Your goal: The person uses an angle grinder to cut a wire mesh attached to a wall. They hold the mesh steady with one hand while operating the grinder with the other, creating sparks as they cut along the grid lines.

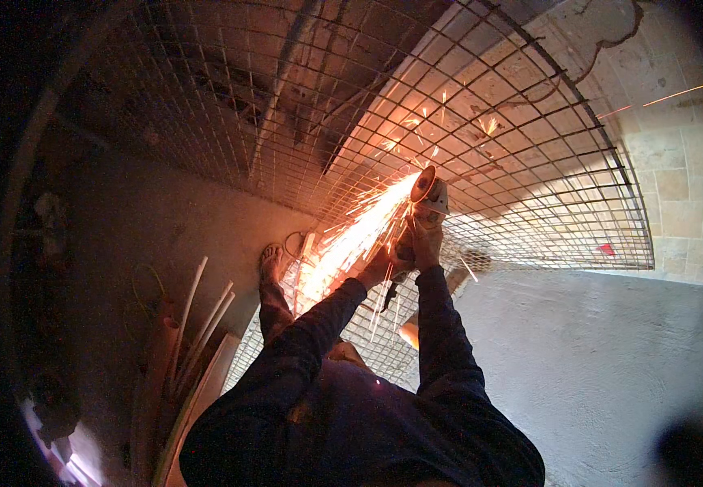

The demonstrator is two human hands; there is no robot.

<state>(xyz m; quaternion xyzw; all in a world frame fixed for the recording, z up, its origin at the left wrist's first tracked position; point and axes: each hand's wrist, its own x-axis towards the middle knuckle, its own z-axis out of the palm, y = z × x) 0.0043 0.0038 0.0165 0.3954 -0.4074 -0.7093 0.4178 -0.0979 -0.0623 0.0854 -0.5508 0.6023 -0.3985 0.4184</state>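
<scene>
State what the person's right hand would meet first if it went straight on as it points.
Beyond the grey handheld angle grinder it holds, the right hand would probably meet the brown metal wire mesh first, though depth there is unclear.

Grinder mid-view in both hands — left hand left of and nearer the body than right hand — wire mesh spanning ahead from left to right, tiled surface beyond its right edge, foot left of the hands, pipes farther left and nearer.
</scene>
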